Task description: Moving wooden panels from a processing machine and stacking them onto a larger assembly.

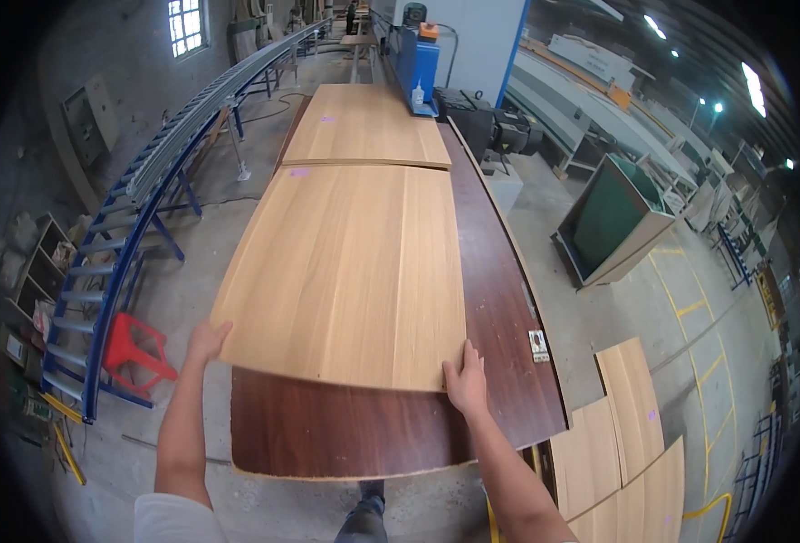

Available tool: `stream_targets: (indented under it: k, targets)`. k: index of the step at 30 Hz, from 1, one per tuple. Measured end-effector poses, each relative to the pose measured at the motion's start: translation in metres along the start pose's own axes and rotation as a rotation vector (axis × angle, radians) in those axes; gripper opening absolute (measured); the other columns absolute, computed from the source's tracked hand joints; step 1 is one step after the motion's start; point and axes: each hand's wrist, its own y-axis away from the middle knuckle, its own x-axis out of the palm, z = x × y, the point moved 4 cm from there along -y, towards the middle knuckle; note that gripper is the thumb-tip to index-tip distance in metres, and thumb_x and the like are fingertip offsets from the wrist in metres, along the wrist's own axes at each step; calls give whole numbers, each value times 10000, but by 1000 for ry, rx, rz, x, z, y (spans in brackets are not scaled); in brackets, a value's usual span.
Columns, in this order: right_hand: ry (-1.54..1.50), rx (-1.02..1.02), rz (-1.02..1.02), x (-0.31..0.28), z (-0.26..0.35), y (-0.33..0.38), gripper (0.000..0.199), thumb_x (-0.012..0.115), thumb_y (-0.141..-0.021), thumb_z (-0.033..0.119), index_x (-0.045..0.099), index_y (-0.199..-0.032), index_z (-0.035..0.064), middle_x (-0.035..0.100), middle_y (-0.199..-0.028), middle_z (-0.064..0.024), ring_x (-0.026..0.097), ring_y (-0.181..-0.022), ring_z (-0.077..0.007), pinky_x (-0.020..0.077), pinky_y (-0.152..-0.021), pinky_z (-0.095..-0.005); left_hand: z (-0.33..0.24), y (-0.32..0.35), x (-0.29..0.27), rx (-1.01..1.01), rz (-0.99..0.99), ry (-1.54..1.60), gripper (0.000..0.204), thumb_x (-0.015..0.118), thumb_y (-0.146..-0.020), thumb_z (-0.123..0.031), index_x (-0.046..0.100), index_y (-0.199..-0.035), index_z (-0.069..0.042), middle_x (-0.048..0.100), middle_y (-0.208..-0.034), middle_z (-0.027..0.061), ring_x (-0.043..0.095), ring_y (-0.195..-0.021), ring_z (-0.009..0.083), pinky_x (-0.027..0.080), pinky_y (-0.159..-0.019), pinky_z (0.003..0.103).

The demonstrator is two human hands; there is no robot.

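Note:
A large light wood-grain panel (345,271) lies flat on a long dark brown table top (345,425). My left hand (206,342) presses against the panel's near left corner, fingers together along the edge. My right hand (466,380) rests on the panel's near right corner, fingers spread on its top face. A second light panel (364,125) lies farther along the same dark surface, its near edge just beyond the first panel's far edge. Neither hand wraps around the board.
A blue roller conveyor (137,208) runs along the left. A red stool (133,348) stands under it. A blue machine (415,63) sits at the far end. Loose light panels (626,434) lie on the floor at right, beside a green-lined bin (613,222).

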Motion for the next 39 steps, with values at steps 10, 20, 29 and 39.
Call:
stream_targets:
  k: [10,20,29,39]
  targets:
    - [-393,252,-504,-46,-67,327,682,633,-833,68,269,-1400,-39,368,-1368,-184,392,-1262,-332,346,-1037,-426,68,359,-37,-183,-66,124,487,706,-789,-390,594,-1007,32,656,-975,231,638,-934,353,494,-787,413]
    - [-1226,663,-276,-65,-94,439,348,515,-958,223,462,-1226,8,570,-1174,-107,546,-1064,-221,435,-929,-369,55,631,14,-124,1072,198,368,708,-802,-385,711,-934,-41,705,-874,102,657,-799,160,521,-723,338]
    - [-748,793,-333,-170,-196,518,342,552,-938,255,596,-1105,-41,665,-1003,-124,622,-896,-195,484,-798,-345,85,366,-42,114,27,-239,626,465,-901,-508,616,-1078,73,630,-974,299,629,-992,350,467,-842,416]
    - [-196,995,-488,-224,-214,610,603,529,-866,512,631,-1062,-49,638,-1021,-281,604,-1021,-403,464,-868,-421,-32,414,6,204,282,248,642,470,-929,-520,567,-1195,56,644,-1061,175,607,-903,282,478,-818,413]
